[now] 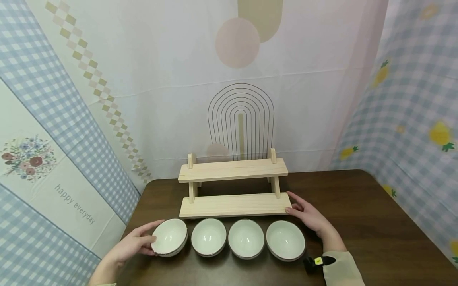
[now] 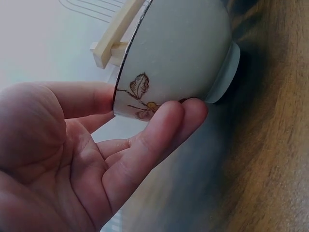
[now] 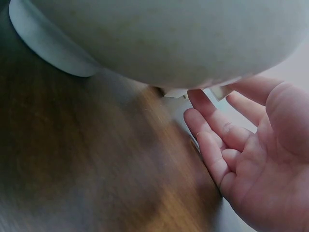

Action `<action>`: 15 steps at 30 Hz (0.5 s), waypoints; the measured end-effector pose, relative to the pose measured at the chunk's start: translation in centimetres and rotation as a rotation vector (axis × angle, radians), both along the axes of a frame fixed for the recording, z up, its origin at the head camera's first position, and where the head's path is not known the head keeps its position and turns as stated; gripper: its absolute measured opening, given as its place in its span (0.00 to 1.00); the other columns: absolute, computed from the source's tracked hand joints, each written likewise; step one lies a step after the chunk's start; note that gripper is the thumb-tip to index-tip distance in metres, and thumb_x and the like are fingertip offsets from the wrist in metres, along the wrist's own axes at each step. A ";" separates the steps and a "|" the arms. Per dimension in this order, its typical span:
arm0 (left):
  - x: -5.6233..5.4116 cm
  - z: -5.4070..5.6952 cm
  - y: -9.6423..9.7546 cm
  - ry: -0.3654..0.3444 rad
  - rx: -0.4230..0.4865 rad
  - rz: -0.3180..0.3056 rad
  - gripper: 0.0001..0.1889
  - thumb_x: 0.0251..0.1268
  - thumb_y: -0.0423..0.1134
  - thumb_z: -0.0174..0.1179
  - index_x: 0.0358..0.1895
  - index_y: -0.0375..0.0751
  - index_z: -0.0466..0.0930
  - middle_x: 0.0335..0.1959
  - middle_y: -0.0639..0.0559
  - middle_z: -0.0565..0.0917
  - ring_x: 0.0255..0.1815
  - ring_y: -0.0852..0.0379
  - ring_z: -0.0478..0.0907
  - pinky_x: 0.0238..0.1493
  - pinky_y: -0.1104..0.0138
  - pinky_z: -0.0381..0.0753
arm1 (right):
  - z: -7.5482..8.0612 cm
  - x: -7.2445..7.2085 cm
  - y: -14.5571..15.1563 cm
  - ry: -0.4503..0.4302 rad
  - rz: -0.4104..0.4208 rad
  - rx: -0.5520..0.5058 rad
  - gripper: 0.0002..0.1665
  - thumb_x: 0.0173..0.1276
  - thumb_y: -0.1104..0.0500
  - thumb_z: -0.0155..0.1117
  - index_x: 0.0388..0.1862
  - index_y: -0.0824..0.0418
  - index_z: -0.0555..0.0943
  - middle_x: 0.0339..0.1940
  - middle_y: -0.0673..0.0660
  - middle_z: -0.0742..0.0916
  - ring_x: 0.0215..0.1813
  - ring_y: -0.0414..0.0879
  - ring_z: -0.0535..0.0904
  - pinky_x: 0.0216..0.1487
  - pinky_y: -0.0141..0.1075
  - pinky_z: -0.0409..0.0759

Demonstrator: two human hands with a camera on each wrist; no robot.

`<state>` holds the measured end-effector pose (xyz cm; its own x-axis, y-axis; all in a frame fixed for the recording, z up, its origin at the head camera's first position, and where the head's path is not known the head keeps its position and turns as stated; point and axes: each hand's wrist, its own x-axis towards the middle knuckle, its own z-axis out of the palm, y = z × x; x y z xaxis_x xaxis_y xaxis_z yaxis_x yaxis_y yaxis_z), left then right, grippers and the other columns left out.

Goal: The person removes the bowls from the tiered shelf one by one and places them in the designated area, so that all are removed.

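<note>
My left hand [image 1: 130, 243] holds a white bowl [image 1: 170, 237] at the left end of a row. In the left wrist view the thumb is at the dark rim and the fingers lie along the outer wall, by a brown leaf pattern. Whether its foot touches the table is unclear. Behind the bowls stands a two-tier wooden shelf [image 1: 234, 204]. My right hand [image 1: 309, 214] grips the right end of its lower board, thumb at the front corner and index finger at the back. In the right wrist view a bowl [image 3: 169, 38] hides most of that contact.
Further white bowls, the left-middle [image 1: 209, 237], right-middle [image 1: 246, 239] and rightmost [image 1: 285, 240], stand along the shelf's front on the dark wooden table [image 1: 375, 230]. The rightmost is beside my right wrist, which wears a black strap [image 1: 327, 260]. Patterned cloths hang behind and at both sides.
</note>
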<state>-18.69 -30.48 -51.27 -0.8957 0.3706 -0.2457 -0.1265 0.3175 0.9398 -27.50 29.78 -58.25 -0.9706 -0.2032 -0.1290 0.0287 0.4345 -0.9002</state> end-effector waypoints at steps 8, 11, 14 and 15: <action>0.2 -0.2 0.0 -0.001 0.008 -0.038 0.34 0.80 0.31 0.54 0.84 0.30 0.55 0.42 0.38 0.84 0.43 0.45 0.87 0.44 0.56 0.92 | 0.0 0.1 0.1 -0.004 0.004 0.003 0.49 0.79 0.43 0.67 0.89 0.54 0.58 0.68 0.70 0.81 0.67 0.61 0.79 0.72 0.64 0.73; 0.3 -0.2 0.2 -0.003 0.003 -0.045 0.34 0.81 0.33 0.55 0.84 0.31 0.56 0.47 0.36 0.82 0.47 0.42 0.86 0.46 0.54 0.92 | 0.1 0.1 0.1 -0.005 0.004 0.003 0.49 0.79 0.43 0.68 0.89 0.53 0.58 0.68 0.70 0.81 0.67 0.61 0.79 0.72 0.64 0.73; 0.2 0.0 0.3 -0.003 -0.001 -0.050 0.33 0.82 0.35 0.55 0.84 0.32 0.57 0.48 0.36 0.81 0.47 0.43 0.86 0.46 0.54 0.92 | 0.1 0.0 0.0 -0.006 0.004 0.000 0.49 0.79 0.43 0.68 0.89 0.54 0.58 0.67 0.69 0.82 0.66 0.60 0.80 0.71 0.63 0.73; 0.2 0.0 0.4 -0.006 -0.004 -0.050 0.33 0.83 0.36 0.55 0.84 0.32 0.57 0.48 0.36 0.80 0.47 0.43 0.86 0.46 0.55 0.92 | 0.2 0.0 0.0 -0.007 0.006 -0.001 0.48 0.79 0.43 0.68 0.89 0.54 0.58 0.66 0.69 0.82 0.65 0.60 0.80 0.71 0.63 0.74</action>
